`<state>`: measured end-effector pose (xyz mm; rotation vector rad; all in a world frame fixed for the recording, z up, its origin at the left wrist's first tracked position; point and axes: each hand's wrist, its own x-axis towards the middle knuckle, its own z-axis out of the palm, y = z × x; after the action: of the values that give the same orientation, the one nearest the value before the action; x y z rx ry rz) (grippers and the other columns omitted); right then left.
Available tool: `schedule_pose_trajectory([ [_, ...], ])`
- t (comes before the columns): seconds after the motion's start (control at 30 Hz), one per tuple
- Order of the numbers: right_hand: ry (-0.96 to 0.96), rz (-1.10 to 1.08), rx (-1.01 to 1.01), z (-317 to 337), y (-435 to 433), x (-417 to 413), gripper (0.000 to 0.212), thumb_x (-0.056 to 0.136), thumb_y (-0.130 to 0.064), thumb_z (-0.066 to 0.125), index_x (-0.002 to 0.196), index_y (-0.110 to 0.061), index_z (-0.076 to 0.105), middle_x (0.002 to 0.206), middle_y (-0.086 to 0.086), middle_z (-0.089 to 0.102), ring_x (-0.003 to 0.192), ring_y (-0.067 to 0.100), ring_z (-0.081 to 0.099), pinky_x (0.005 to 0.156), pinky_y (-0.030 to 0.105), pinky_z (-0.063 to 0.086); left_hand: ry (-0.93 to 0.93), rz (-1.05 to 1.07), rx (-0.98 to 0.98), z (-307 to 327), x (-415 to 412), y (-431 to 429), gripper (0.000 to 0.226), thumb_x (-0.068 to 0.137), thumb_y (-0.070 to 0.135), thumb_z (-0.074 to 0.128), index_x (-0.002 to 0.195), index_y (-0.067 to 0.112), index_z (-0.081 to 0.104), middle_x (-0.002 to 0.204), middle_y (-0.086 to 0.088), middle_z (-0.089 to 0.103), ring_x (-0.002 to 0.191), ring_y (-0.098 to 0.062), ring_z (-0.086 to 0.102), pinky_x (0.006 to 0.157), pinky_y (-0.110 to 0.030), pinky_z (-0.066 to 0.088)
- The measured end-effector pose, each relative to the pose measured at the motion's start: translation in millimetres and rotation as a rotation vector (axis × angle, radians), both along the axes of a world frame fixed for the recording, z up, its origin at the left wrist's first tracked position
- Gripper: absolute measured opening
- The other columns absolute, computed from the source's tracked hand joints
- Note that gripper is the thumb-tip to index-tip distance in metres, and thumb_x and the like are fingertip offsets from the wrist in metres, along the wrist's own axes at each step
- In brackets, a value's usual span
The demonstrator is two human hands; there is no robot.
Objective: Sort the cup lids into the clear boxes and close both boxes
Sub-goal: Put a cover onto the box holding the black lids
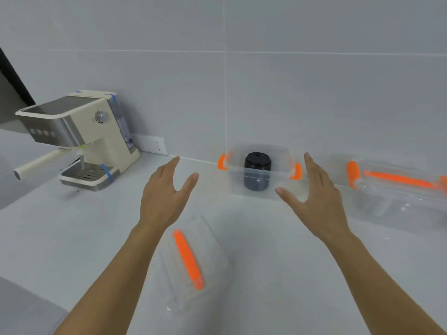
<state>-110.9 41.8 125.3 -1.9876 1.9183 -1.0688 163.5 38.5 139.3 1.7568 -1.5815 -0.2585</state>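
A clear box point(260, 189) with orange side clips stands open against the back wall, with a stack of black cup lids point(257, 171) inside. Its clear cover with an orange handle point(188, 258) lies flat on the counter between my forearms. A second clear box point(399, 197) with an orange-handled cover on it sits at the right. My left hand point(167, 197) hovers open to the left of the open box. On the box's right, my right hand point(316, 197) is also open, its thumb near the front corner. Neither hand holds anything.
A cream and steel espresso machine point(79, 139) stands at the back left of the pale counter point(72, 233). A wall socket point(151, 143) sits low on the grey tiled wall behind it. A grey surface shows at the bottom left corner.
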Motion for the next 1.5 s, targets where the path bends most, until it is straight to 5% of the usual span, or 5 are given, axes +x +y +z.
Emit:
schedule_pose_trajectory([
  [0.6,0.286,0.365,0.552,-113.9,46.3,108.5,0.126,0.063,-0.073,0.062,0.146,-0.03,-0.023,0.16,-0.001,-0.008,0.148,0.016,-0.009,0.12,0.036,0.0,-0.03,0.024,0.424,-101.3,77.4,8.4,0.071,0.09,0.057,0.042,0.149,0.021,0.025,0.153,-0.004,0.033,0.141,-0.023,0.03,0.113,-0.04,0.025],
  [1.13,0.244,0.458,0.676,-148.7,44.5,123.1,0.126,0.064,-0.064,0.068,0.149,-0.017,-0.013,0.16,-0.007,-0.002,0.146,0.007,-0.009,0.117,0.035,-0.009,-0.005,0.06,0.621,-158.2,85.4,-16.0,0.069,0.092,0.053,0.043,0.147,0.014,0.03,0.155,-0.005,0.03,0.143,-0.025,0.026,0.117,-0.041,0.022],
  [1.27,0.224,0.474,0.687,-146.8,41.9,124.2,0.124,0.064,-0.06,0.071,0.151,-0.017,-0.006,0.16,-0.005,0.004,0.147,0.007,-0.002,0.115,0.029,-0.006,0.384,0.176,0.611,-153.6,91.8,-26.1,0.06,0.088,0.045,0.057,0.136,0.012,0.047,0.143,-0.009,0.046,0.133,-0.028,0.04,0.109,-0.044,0.036],
  [1.37,0.147,0.448,0.699,-140.1,38.8,117.3,0.117,0.066,-0.05,0.075,0.151,-0.02,0.0,0.159,-0.008,0.013,0.144,0.009,0.007,0.112,0.021,0.004,0.429,0.237,0.558,-150.3,97.1,-29.9,0.055,0.086,0.043,0.06,0.127,0.007,0.054,0.128,-0.009,0.054,0.119,-0.027,0.051,0.095,-0.039,0.043],
  [1.5,-0.033,0.405,0.71,-135.6,34.3,103.2,0.111,0.065,-0.04,0.079,0.15,-0.028,0.008,0.151,-0.013,0.028,0.134,0.013,0.021,0.104,0.02,0.022,0.59,0.276,0.461,-142.1,103.9,-33.4,0.025,0.084,0.035,0.066,0.084,0.011,0.061,0.075,-0.007,0.043,0.071,-0.022,0.042,0.069,-0.034,0.036],
])
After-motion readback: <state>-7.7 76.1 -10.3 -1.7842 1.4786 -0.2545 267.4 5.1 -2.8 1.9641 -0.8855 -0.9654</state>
